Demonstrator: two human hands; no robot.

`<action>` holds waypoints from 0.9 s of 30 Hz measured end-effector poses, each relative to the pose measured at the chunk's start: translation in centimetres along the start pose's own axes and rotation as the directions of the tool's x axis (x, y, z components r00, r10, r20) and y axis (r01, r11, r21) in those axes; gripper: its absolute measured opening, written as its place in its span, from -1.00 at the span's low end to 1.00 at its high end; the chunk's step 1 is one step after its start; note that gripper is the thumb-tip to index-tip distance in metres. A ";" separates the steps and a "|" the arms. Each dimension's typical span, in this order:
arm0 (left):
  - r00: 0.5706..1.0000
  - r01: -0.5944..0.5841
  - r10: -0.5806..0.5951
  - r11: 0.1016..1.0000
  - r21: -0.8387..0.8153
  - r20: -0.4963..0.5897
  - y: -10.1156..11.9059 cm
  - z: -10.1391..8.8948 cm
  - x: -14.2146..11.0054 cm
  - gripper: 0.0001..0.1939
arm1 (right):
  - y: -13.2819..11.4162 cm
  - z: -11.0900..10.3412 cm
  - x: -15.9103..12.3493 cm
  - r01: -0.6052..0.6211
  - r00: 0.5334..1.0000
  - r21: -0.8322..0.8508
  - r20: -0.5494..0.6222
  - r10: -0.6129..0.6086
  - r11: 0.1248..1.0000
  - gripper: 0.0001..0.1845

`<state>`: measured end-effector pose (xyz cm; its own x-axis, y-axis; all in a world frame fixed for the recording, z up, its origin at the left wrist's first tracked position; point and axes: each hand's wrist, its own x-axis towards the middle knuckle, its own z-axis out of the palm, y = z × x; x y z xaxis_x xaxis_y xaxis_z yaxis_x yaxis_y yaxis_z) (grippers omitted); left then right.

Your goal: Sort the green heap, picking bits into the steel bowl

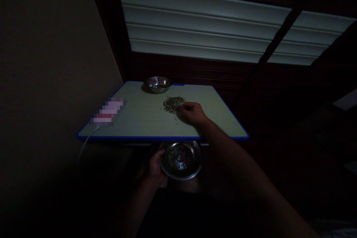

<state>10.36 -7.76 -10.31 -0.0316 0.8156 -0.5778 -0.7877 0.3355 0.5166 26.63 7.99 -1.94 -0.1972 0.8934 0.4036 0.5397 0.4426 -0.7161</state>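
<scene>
A loose pile of small dark greenish beans point(173, 103) lies spread on the pale tabletop. My right hand point(193, 112) is at the pile's right edge, its fingers curled and pinched together; whether a bean is between the fingertips is too small to tell. Below the table's near edge, my left hand point(156, 165) grips the left rim of a shiny metal bowl point(194, 171). Inside that bowl are some greenish bits and a patch of colour on the bottom that I cannot make out.
The small table point(145, 126) has a blue edge. A second metal bowl point(158, 88) stands at its back left. A blurred-out pinkish device point(108, 112) with a white cable point(87, 142) lies at the left side. Behind are dark wooden doors with pale slatted panels point(195, 26).
</scene>
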 end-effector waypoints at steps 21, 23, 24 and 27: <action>1.000 -0.003 0.002 1.000 -0.021 -0.018 0.2 0.4 -0.3 -0.90 | 0.2 0.1 0.2 0.036 0.999 0.054 -0.028 -0.035 0.998 -0.83; 1.000 0.004 -0.004 1.000 -0.020 -0.017 0.2 0.4 -0.3 -0.89 | 0.2 0.1 0.2 0.033 0.999 0.068 -0.036 -0.030 0.997 -0.82; 1.000 0.006 -0.006 1.000 -0.019 -0.015 0.1 0.3 -0.3 -0.89 | 0.2 0.2 0.1 0.029 0.999 0.074 -0.035 -0.027 0.997 -0.82; 1.000 0.003 -0.003 1.000 -0.016 0.000 0.1 0.2 -0.2 -0.86 | 0.2 0.2 0.1 0.023 1.000 0.090 -0.021 -0.021 0.996 -0.83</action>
<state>10.41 -7.78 -10.05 -0.0288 0.8146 -0.5793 -0.7974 0.3307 0.5047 26.55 8.17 -2.15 -0.1907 0.8822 0.4305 0.4590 0.4678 -0.7553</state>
